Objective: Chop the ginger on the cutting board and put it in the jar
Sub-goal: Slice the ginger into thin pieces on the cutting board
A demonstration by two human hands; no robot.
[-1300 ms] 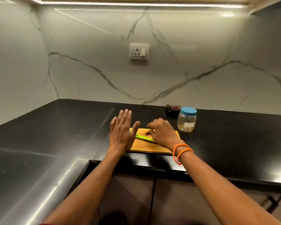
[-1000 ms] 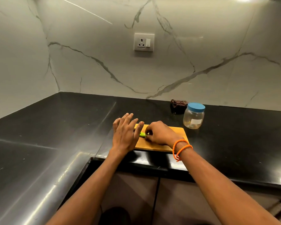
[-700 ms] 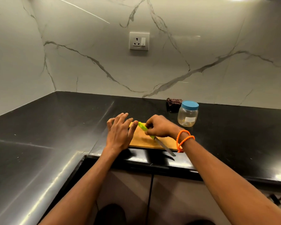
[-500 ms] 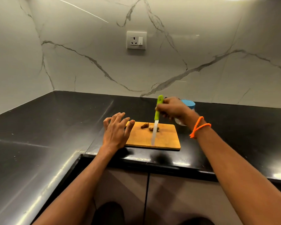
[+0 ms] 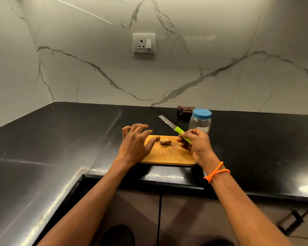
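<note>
Ginger (image 5: 165, 141) lies on one wooden cutting board (image 5: 169, 156), toward its far left part; we count two pieces, a larger pale lump and a smaller brown one (image 5: 157, 138) just to its left. We see one board only, sitting near the front edge of a black countertop (image 5: 60, 132).

We count two bare hands. Our left hand (image 5: 134, 142) hovers over the board's left end with fingers spread and loosely bent, holding nothing; its thumb points toward the smaller piece, and we cannot tell whether it touches it. Our right hand (image 5: 194, 142) is over the board's right end, fingers curled round the green handle of one knife (image 5: 174, 128), whose blade points up and away to the left, clear of the board. Two orange threads (image 5: 216, 172) circle the right wrist.

Behind the right hand stands one clear jar (image 5: 200, 121) with a blue lid on it. One dark folded cloth (image 5: 185, 110) lies behind the jar by the marble wall, which carries one white socket (image 5: 144, 43).
</note>
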